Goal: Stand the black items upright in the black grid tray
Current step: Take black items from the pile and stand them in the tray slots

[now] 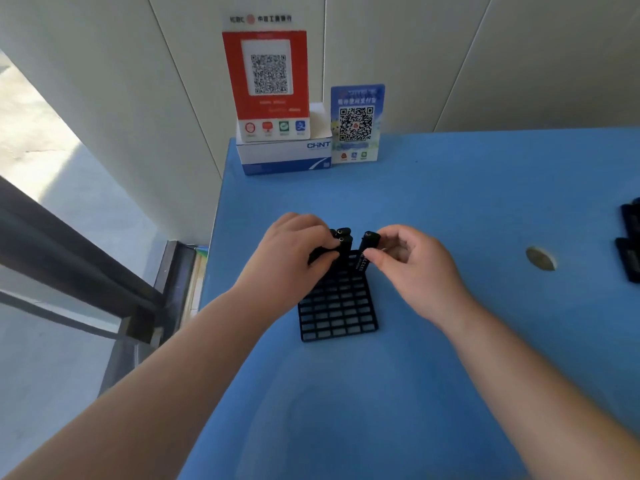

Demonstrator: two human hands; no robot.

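Left hand [294,251]: gripping black items [341,242], as ready supply
Right hand [412,261]: pinching single item [364,252], aimed upright into grid tray [337,306]

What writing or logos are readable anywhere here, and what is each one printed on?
"CHNT": blue brand on the white box.
"ICBC", then Chinese characters too blurred to read: top of the red QR sign.
Blue QR card: Chinese text too blurred to read.
Black item pinched by the right hand: white print, too small to read.
Left hand grips more black items; no text visible.
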